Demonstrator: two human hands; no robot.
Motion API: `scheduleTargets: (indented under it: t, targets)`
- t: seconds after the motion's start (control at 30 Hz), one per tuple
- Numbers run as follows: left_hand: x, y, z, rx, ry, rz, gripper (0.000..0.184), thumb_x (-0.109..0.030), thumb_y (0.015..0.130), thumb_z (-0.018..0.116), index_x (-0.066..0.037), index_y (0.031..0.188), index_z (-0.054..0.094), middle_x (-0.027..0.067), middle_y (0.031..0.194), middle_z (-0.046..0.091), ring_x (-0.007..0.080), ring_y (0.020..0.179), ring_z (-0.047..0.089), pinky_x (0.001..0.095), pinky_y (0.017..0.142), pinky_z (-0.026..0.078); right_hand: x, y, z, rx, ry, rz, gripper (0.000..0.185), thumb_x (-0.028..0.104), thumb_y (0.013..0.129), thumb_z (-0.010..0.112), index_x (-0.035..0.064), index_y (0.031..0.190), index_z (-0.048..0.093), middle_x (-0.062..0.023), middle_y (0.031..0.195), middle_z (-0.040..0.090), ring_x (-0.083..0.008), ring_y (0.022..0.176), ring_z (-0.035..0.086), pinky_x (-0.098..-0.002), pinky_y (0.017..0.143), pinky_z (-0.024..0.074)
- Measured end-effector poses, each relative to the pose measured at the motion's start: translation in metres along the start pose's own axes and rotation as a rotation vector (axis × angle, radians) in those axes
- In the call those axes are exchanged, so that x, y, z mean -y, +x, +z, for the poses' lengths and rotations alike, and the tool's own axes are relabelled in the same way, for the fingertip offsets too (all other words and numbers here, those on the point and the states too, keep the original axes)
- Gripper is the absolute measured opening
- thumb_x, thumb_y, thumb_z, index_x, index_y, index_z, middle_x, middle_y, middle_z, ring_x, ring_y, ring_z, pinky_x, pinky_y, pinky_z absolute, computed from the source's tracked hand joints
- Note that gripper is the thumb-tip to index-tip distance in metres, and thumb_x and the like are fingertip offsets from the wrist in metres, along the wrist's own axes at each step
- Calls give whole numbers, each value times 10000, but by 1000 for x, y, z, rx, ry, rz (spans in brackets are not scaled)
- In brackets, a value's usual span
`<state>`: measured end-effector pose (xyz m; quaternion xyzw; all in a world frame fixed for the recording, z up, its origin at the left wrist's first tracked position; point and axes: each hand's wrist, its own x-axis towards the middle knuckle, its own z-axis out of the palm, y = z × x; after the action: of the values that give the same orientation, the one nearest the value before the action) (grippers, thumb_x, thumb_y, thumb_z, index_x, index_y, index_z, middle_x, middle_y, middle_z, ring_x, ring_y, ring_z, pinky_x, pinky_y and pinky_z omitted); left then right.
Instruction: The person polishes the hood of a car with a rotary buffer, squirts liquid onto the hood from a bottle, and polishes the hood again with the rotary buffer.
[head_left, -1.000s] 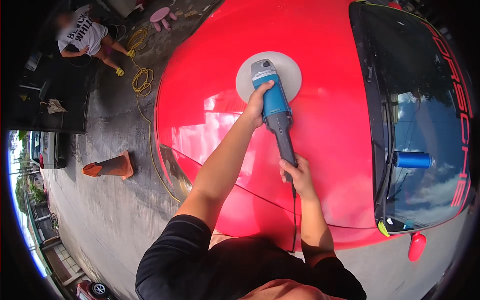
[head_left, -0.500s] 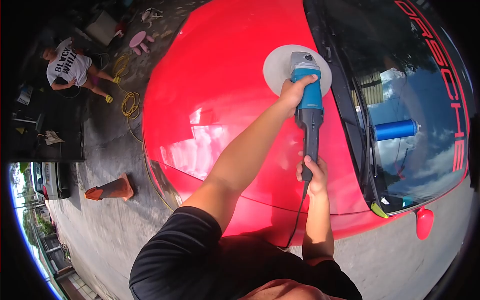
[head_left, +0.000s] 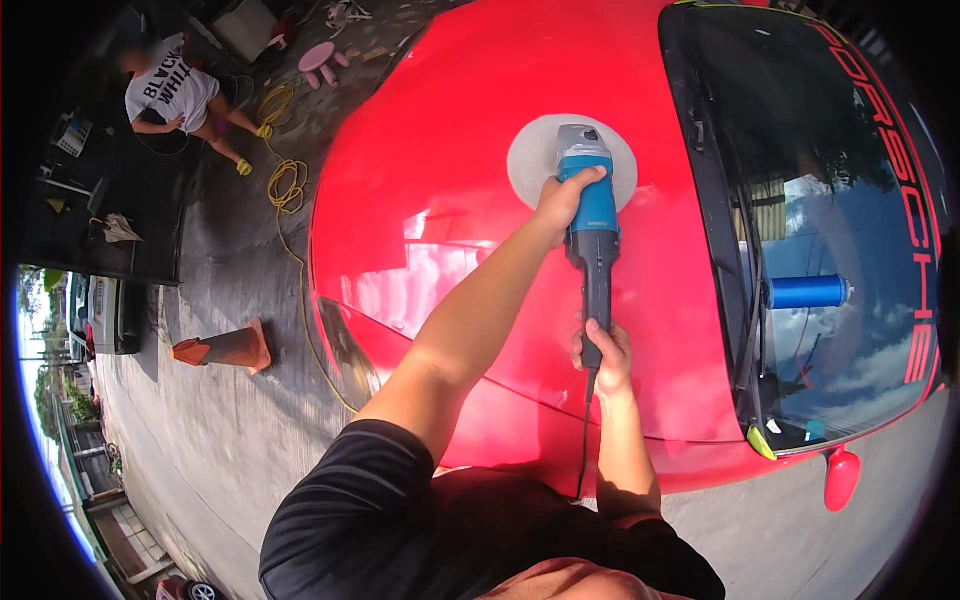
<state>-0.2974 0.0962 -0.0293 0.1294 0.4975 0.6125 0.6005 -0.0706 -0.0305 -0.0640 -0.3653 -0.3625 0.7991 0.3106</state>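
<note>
A blue and black electric polisher [head_left: 597,207] lies over the red car hood [head_left: 440,130], its wide whitish pad [head_left: 532,165] against the paint. My left hand [head_left: 565,205] is closed around the blue body near the head, thumb across the top. Farther back, my right hand [head_left: 610,355] wraps the black rear handle. A black cord [head_left: 585,440] runs from the handle's end down toward my body. Most of the left fingers are hidden behind the tool.
A blue cylinder [head_left: 808,291] rests on the windshield [head_left: 850,220], right of the wipers. A side mirror [head_left: 842,478] sticks out below. On the ground are an orange cone [head_left: 225,347], coiled yellow hose or cord [head_left: 288,187] and a pink stool [head_left: 322,62]. A person [head_left: 180,95] stands beyond.
The polisher, with both hands on it, has moved left and slightly down in the view, away from the windshield. The view itself has also shifted a little.
</note>
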Motion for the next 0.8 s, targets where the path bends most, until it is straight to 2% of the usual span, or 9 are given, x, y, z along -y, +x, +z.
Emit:
scheduleTargets:
  t: [0.13, 0.47, 0.6, 0.8]
  targets:
    - [-7, -11, -36, -76, -24, -7, 670, -389, 886, 828, 88, 1283, 575, 205, 1059, 710, 309, 847, 773, 464, 733, 674, -14, 6, 20, 30, -60, 53, 381, 310, 1055, 699, -22, 1228, 624, -97, 732, 638, -171, 544, 597, -288, 500, 466]
    - [-6, -15, -157, -181, -102, -13, 676, -465, 906, 812, 41, 1294, 587, 170, 1044, 701, 290, 863, 750, 459, 769, 659, -51, 31, 76, 150, -142, 180, 281, 291, 1044, 727, 16, 1074, 676, -59, 724, 649, -122, 548, 592, -284, 514, 468]
    - [-2, -16, -210, -184, -121, -8, 675, -549, 942, 744, -7, 1305, 570, 166, 1035, 689, 327, 892, 750, 481, 823, 654, -73, 44, 93, 229, -188, 172, 266, 285, 1046, 715, 28, 1007, 660, -44, 721, 654, -110, 550, 583, -280, 520, 444]
    - [-18, -21, -218, -217, -132, 3, 706, -584, 934, 712, -44, 1361, 555, 183, 1120, 677, 354, 970, 738, 520, 901, 634, -55, 58, 101, 259, -231, 211, 304, 328, 1049, 709, 37, 982, 651, -37, 720, 659, -106, 560, 593, -286, 514, 434]
